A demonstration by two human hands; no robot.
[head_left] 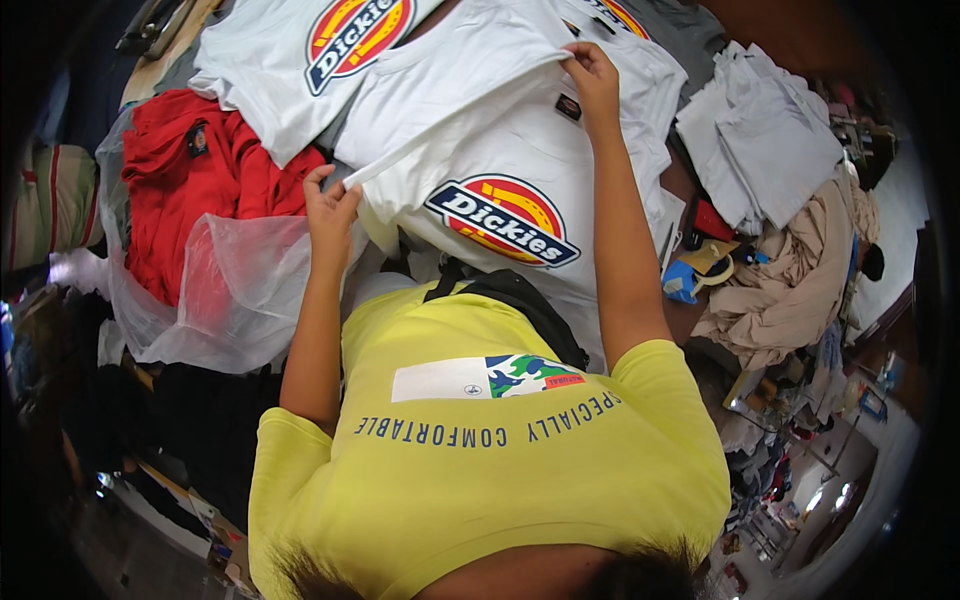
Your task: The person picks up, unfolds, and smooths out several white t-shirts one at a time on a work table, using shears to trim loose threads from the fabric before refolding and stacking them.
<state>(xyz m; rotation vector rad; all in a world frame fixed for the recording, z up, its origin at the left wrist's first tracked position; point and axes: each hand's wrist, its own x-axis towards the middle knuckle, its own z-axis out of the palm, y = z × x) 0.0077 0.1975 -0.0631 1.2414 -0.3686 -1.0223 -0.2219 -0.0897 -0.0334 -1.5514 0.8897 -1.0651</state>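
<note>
The left hand (330, 205) pinches the near corner of a white printed t-shirt (520, 150), and the right hand (592, 75) is closed on its far edge, so the shirt is stretched flat over the pile. Red garments (200, 190) in a clear plastic bag (215, 300) lie just beside it; a loose pinch could let the fold slump crooked.

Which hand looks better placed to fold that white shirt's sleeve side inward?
Probably the right hand: it pinches the far edge of the white T-shirt, near its middle. The left hand holds the near edge beside the red garment.
</note>
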